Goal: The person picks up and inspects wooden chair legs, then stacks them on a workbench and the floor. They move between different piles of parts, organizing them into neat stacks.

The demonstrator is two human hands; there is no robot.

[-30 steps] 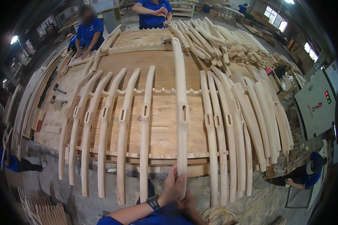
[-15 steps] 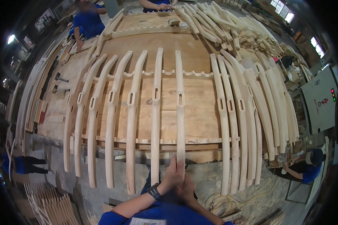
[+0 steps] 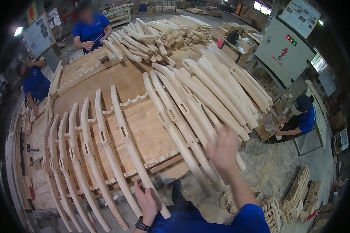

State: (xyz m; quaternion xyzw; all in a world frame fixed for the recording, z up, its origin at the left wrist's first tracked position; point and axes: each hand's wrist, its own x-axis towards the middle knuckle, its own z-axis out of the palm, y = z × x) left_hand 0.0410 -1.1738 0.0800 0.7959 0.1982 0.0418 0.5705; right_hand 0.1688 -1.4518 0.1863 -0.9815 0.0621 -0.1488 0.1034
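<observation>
Long curved wooden legs, each with a slot partway along, lie in a spaced row across the workbench. My left hand (image 3: 146, 201), its fingers stretched, is at the near end of one wooden leg (image 3: 136, 158); whether the palm presses on it I cannot tell. My right hand (image 3: 224, 150) is over the closely laid legs (image 3: 186, 112) on the right, blurred, with its fingers looking spread and nothing visible in them. Scalloped wooden rails (image 3: 133, 101) run beneath the row.
Beyond lies a heap of wooden pieces (image 3: 144, 42). Two hammers (image 3: 33, 149) rest at the bench's left. Co-workers in blue stand at the far left (image 3: 37, 79) and behind the bench (image 3: 90, 29); another sits at the right (image 3: 305, 116). A grey electrical cabinet (image 3: 280, 54) stands behind.
The view has turned to the right. Both hands were together at the near end of a leg; my right hand has left it and moved right, over the closely laid legs. My left hand's fingers have straightened.
</observation>
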